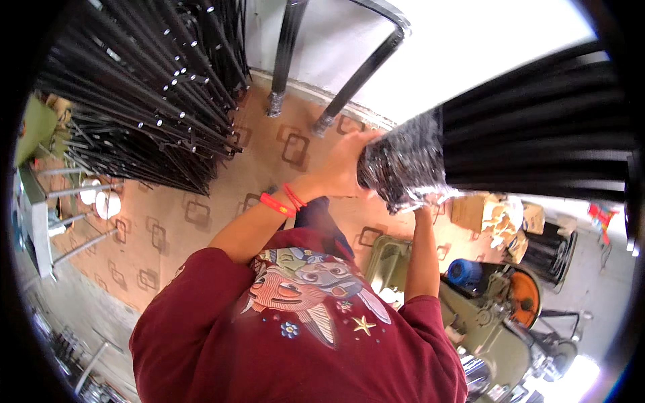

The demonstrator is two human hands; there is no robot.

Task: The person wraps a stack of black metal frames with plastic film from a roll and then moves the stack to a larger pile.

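Observation:
A thick bundle of black metal tubes (537,134) slants from the upper right toward me. Clear plastic film (410,161) wraps its near end. My left hand (351,164), with red bands on the wrist, is closed round the left side of this wrapped end. Under the same end is my right hand (427,205), pressed against the film from below, its fingers mostly hidden by the bundle. The bundle's far end runs off toward the right rim.
Stacks of black metal frames (161,87) stand at upper left. A bent black tube frame (363,80) with wrapped feet leans on the white wall. At right are a green machine (497,336) with an orange wheel, a blue motor (463,272) and a cardboard box (470,211). Patterned tan floor (195,228) lies between.

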